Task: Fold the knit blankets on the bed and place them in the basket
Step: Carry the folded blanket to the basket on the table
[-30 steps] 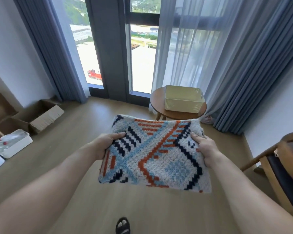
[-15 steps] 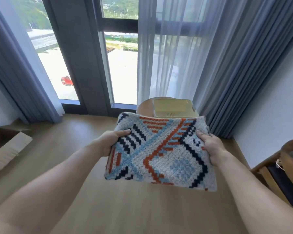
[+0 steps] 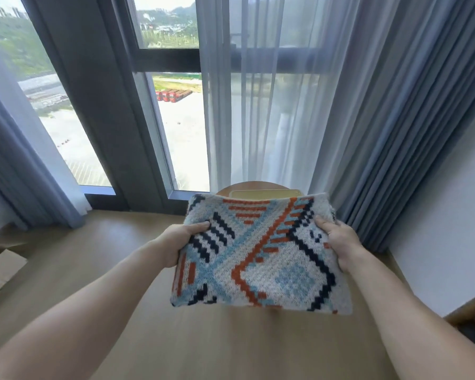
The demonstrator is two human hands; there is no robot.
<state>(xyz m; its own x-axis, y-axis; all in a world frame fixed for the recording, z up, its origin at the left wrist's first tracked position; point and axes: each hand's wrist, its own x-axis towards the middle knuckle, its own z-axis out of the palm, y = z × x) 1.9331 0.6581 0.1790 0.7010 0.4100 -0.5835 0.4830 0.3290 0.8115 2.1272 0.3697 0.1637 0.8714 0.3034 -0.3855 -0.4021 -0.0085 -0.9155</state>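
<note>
A: Blanket (image 3: 261, 256), where is it sitting?
B: Folded, being carried flat in the air above the floor (image 3: 115, 275). The left hand (image 3: 180, 244) is gripping its left edge and the right hand (image 3: 337, 242) its right edge.
A: Fingers?
B: They're pinching the blanket. Thumbs (image 3: 201, 225) are pressing on top; the other fingers are going underneath, hidden.
A: Basket (image 3: 263, 193)?
B: It's sitting on the round tabletop (image 3: 223, 189) by the window (image 3: 176, 133), just past the blanket's far edge. The blanket is hiding most of it.
A: Rest?
B: Grey curtains (image 3: 395, 133) are hanging on both sides.
</note>
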